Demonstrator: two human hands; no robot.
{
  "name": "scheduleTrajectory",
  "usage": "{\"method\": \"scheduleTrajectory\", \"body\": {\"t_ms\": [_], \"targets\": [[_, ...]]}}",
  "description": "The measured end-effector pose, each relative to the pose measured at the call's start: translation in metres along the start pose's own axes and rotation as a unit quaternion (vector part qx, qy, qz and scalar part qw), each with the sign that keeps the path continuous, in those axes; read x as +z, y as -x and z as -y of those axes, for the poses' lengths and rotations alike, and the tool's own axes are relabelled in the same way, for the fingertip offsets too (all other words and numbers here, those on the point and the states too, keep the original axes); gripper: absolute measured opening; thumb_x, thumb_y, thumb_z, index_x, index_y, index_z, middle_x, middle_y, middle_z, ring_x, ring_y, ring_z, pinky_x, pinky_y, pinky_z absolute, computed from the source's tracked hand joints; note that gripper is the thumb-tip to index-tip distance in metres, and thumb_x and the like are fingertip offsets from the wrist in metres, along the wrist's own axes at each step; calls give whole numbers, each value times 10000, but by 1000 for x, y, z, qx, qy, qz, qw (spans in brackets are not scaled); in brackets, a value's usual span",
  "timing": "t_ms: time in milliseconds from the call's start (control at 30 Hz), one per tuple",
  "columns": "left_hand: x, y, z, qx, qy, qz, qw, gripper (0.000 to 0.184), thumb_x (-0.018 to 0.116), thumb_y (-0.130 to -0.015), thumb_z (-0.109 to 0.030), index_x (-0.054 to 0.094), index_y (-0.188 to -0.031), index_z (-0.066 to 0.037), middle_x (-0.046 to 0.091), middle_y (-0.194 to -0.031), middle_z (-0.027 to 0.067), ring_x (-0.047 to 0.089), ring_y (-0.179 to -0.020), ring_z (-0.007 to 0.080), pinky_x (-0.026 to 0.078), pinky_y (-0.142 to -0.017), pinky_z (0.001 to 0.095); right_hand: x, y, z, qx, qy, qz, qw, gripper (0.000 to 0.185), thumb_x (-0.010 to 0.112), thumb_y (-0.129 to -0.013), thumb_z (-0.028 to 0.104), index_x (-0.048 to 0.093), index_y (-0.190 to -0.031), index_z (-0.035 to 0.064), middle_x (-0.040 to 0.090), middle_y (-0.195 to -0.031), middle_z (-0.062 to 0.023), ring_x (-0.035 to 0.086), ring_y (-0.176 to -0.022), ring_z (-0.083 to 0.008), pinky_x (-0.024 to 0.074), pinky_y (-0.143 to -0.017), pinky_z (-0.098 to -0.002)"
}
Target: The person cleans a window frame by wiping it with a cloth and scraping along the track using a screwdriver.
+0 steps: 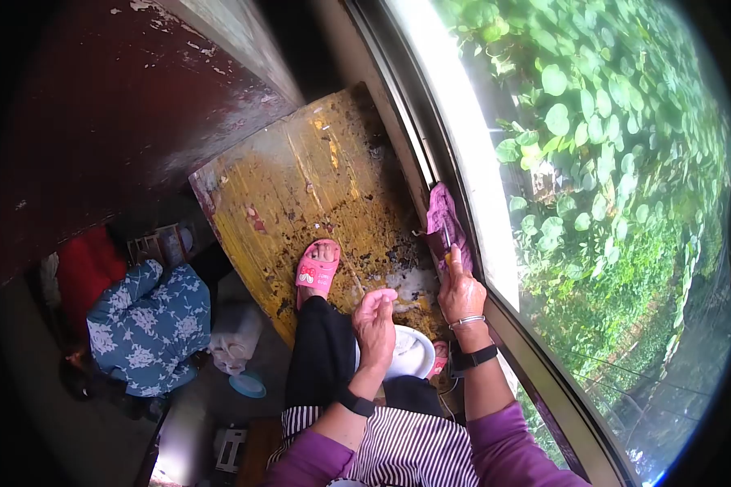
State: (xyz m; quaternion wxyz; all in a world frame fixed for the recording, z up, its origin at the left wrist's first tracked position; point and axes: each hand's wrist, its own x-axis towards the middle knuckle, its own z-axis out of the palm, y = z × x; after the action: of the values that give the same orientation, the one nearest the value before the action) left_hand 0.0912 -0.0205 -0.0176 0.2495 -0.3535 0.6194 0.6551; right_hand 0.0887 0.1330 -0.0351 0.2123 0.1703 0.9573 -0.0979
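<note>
My right hand [461,294] is closed around a thin tool with a yellow handle [448,257], its dark tip against a purple cloth [442,213]. The cloth lies bunched in the track of the window frame [421,154]; whether the tool is a screwdriver or a knife I cannot tell. Loosely curled, with nothing visible in it, my left hand [374,325] hovers above my lap. Below and between my hands sits a white basin [414,353], partly hidden by my left hand and leg.
My foot in a pink slipper [317,269] stands on a worn yellow board [260,195], wet and dirty near the window. Lower down at left is a person in a blue floral shirt [158,329], near a blue lid [248,385]. Green leaves [593,122] grow outside.
</note>
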Motion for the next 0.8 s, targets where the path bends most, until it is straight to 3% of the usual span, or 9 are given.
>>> {"method": "scheduleTrajectory", "body": {"t_ms": [100,233,333,433,567,667,767,800], "targets": [[4,-1,-4,-11,-13,11,1000,132,490,-868,-131,583,-882,-39,612,-859,42,556,-815,105,421,-694,243,-6,-34,16,-11,13,3,1000,556,466,-761,98,321,-1296,47,572,-664,-196,576,-511,-322,451,-463,-426],[11,-6,-11,-28,3,18,999,164,512,-872,-182,582,-887,-34,610,-881,46,551,-830,115,419,-724,264,-30,-106,61,-29,33,33,998,571,459,-737,67,302,-1275,-45,605,-699,-191,610,-624,-311,479,-570,-402],[12,-13,-19,-33,10,27,999,198,533,-866,-225,582,-893,-35,608,-887,45,547,-836,117,415,-735,271,-45,-164,99,-25,-4,13,1000,540,444,-733,80,321,-1241,-53,617,-738,-203,614,-682,-331,481,-605,-421],[12,-21,-30,-34,-2,20,999,171,513,-879,-167,572,-890,-7,601,-847,66,544,-814,126,416,-776,265,-65,-215,137,-7,-4,31,999,481,409,-782,102,331,-1220,-80,627,-796,-195,623,-737,-325,485,-640,-411],[7,-27,-38,-28,30,20,999,187,523,-875,-188,575,-880,-8,601,-841,64,547,-806,134,422,-773,278,-73,-269,170,-31,-14,2,999,409,334,-838,105,344,-1189,-104,621,-887,-205,619,-799,-328,489,-692,-402],[-1,-30,-31,-25,1,14,1000,181,519,-875,-181,574,-870,-9,604,-847,66,556,-816,142,425,-781,277,-99,-314,194,-76,18,-16,997,335,364,-847,129,489,-1102,-49,602,-994,-183,597,-912,-300,484,-758,-379],[-9,-30,-31,-20,6,11,1000,181,519,-874,-184,571,-871,-10,608,-861,67,561,-836,149,426,-794,281,-107,-328,203,-118,48,-23,992,304,355,-863,126,520,-1070,-25,605,-981,-172,594,-921,-284,480,-770,-368],[-8,-29,-32,-30,9,7,999,185,520,-873,-188,571,-873,-10,607,-862,70,560,-841,150,425,-798,285,-103,-327,200,-125,61,-35,990,280,396,-851,138,557,-1055,32,568,-1061,-144,594,-934,-269,484,-754,-361]]}}
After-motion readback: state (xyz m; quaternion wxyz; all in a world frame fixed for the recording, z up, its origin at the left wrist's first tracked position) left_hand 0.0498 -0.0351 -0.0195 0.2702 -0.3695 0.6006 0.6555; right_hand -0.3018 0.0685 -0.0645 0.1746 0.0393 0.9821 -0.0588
